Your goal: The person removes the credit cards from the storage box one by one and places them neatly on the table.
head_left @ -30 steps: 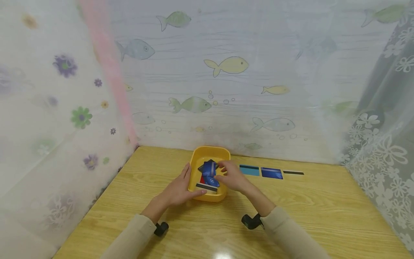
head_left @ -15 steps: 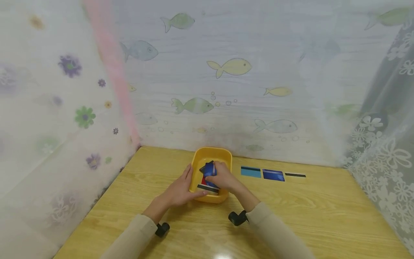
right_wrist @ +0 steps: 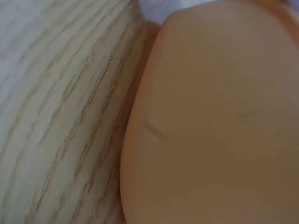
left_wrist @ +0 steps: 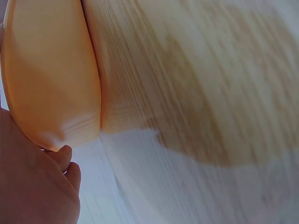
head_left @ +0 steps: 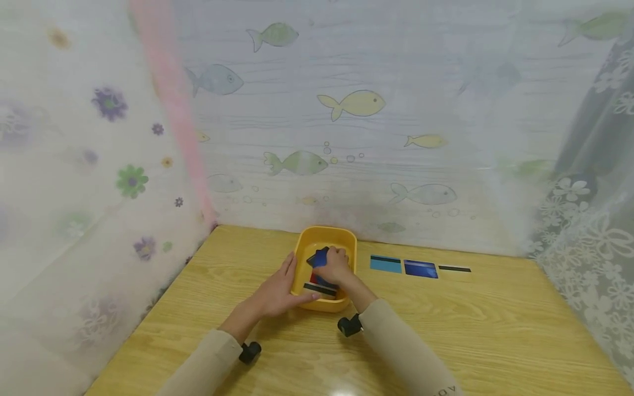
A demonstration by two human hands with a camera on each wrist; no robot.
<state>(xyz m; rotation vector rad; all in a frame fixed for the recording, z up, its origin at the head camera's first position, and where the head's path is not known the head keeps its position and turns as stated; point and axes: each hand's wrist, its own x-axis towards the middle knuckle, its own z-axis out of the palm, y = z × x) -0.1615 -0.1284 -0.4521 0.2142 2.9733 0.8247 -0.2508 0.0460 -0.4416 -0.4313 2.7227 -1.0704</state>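
Observation:
A yellow plastic bin [head_left: 350, 242] stands on the table with several cards lying loosely inside. My left hand [head_left: 274, 289] grips it at the near left, fingers along the outer wall and thumb over the near rim. In the left wrist view, fingertips of the left hand [left_wrist: 39, 182] curl at the corner of the bin [left_wrist: 53, 70]. Reaching inside, my right hand [head_left: 335, 268] pinches a blue card [head_left: 321, 257] and partly hides the pile. Near the left thumb lies a card with a dark stripe [head_left: 319, 289]. The right wrist view shows only the bin's outer wall [right_wrist: 210, 116] and wood grain.
Right of the bin, three cards lie in a row on the wooden table [head_left: 446, 319]: a light blue card [head_left: 386, 265], a dark blue card [head_left: 421, 269] and a pale card with a black stripe [head_left: 454, 269]. A fish-print curtain [head_left: 346, 137] rises behind the table.
My right hand has moved left and deeper into the bin, from the edge of the pile to pinching a blue card. The left hand keeps its hold on the bin.

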